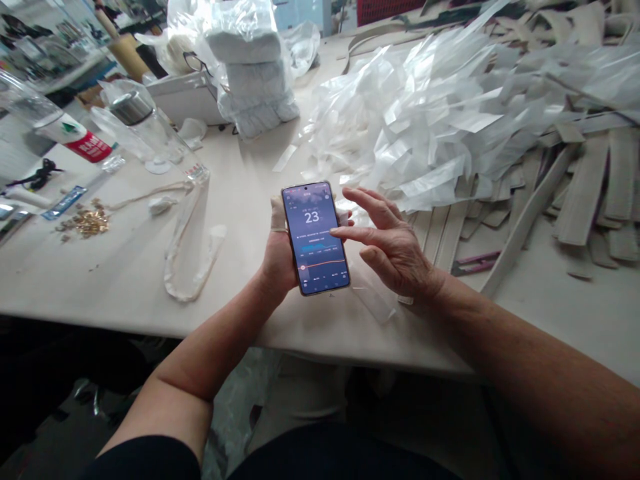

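Note:
A smartphone (317, 250) with a lit blue screen showing the number 23 is held above the table's front part. My left hand (280, 260) supports it from behind and the left side, with a beige wrap on the thumb and fingertips showing at the phone's right edge. My right hand (393, 247) is on the right with its fingers apart and holds nothing. Its index fingertip is at the right side of the screen; whether it touches the glass is hard to tell.
White plastic strips (430, 113) are heaped at the back right, beside beige straps (585, 187). A wrapped white stack (255, 73) stands at the back. Left are a glass bottle (150, 127), a red-labelled bottle (85, 140), small brass pieces (90, 220) and a pale strap loop (173, 267).

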A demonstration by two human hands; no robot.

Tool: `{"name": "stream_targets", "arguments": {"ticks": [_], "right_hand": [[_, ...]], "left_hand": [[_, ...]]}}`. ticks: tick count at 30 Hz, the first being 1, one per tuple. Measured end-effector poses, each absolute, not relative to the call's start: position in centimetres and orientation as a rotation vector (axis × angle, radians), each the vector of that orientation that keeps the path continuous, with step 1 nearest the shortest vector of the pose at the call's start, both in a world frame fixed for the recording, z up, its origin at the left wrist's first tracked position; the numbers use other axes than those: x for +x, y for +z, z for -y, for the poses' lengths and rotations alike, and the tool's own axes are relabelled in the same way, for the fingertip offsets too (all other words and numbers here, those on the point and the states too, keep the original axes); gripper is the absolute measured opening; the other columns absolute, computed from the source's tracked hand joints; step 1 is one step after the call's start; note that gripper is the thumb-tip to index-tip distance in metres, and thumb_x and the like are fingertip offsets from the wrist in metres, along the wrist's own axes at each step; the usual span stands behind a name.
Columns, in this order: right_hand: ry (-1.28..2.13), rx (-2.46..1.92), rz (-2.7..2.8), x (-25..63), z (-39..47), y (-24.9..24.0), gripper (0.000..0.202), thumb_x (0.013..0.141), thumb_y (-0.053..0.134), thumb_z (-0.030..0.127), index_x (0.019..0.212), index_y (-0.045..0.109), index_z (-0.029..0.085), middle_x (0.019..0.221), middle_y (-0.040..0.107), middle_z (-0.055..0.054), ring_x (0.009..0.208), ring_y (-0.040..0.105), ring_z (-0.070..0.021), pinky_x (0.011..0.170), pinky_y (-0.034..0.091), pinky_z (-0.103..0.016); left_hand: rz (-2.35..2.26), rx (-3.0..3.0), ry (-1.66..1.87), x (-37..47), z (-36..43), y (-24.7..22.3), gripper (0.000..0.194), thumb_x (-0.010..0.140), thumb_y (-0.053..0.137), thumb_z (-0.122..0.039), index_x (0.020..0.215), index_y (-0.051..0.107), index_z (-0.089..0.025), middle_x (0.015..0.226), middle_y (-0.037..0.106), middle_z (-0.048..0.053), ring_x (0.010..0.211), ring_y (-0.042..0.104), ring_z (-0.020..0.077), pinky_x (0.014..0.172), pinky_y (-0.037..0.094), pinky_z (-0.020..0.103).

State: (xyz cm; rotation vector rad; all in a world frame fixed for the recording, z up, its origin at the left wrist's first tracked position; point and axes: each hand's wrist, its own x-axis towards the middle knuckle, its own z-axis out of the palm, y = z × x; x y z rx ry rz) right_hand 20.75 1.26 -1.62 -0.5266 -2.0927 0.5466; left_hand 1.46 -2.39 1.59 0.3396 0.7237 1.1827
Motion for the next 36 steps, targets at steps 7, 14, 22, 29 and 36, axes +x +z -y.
{"name": "stream_targets", "arguments": {"ticks": [7, 14, 22, 29, 36], "right_hand": [[0.494, -0.505, 2.103, 20.76, -1.34, -1.76, 0.051, 0.107, 0.035, 0.059, 0.125, 0.075, 0.032, 0.162, 0.042, 0.003, 0.151, 0.035, -0.0289, 0.125, 0.029, -0.054], [0.468, -0.487, 2.118, 20.78, -1.34, -1.69, 0.054, 0.107, 0.033, 0.059, 0.123, 0.076, 0.030, 0.162, 0.043, 0.000, 0.152, 0.035, -0.0282, 0.125, 0.029, -0.053], [0.436, -0.480, 2.112, 20.84, -1.37, -1.84, 0.052, 0.107, 0.036, 0.056, 0.124, 0.075, 0.026, 0.162, 0.043, -0.005, 0.151, 0.036, -0.0286, 0.124, 0.031, -0.052], [0.417, -0.541, 2.120, 20.80, -1.50, -1.98, 0.054, 0.106, 0.035, 0.062, 0.125, 0.074, 0.029, 0.162, 0.043, -0.003, 0.151, 0.036, -0.0285, 0.124, 0.032, -0.054], [0.411, -0.564, 2.151, 20.96, -1.61, -2.05, 0.057, 0.105, 0.035, 0.064, 0.128, 0.073, 0.028, 0.163, 0.042, -0.004, 0.152, 0.034, -0.0286, 0.125, 0.030, -0.053]], "left_hand": [[-0.680, 0.325, 1.173, 1.61, 2.39, 1.20, 0.092, 0.093, 0.025, -0.083, 0.135, 0.065, -0.011, 0.123, 0.074, 0.016, 0.127, 0.065, 0.0340, 0.108, 0.054, 0.048], [-0.707, 0.325, 1.156, 1.51, 2.44, 1.02, 0.098, 0.090, 0.024, -0.088, 0.129, 0.068, -0.009, 0.115, 0.076, 0.018, 0.123, 0.067, 0.0364, 0.106, 0.055, 0.050], [-0.675, 0.340, 1.140, 1.48, 2.65, 1.33, 0.096, 0.094, 0.019, -0.083, 0.128, 0.069, -0.009, 0.108, 0.077, 0.017, 0.106, 0.074, 0.0304, 0.097, 0.058, 0.045], [-0.688, 0.354, 1.145, 1.25, 2.61, 0.89, 0.092, 0.094, 0.026, -0.083, 0.136, 0.065, -0.012, 0.112, 0.077, 0.016, 0.094, 0.076, 0.0269, 0.088, 0.061, 0.039], [-0.722, 0.366, 1.102, 1.13, 2.61, 0.59, 0.096, 0.093, 0.022, -0.084, 0.140, 0.061, -0.009, 0.109, 0.076, 0.017, 0.087, 0.076, 0.0268, 0.084, 0.061, 0.041]]}}
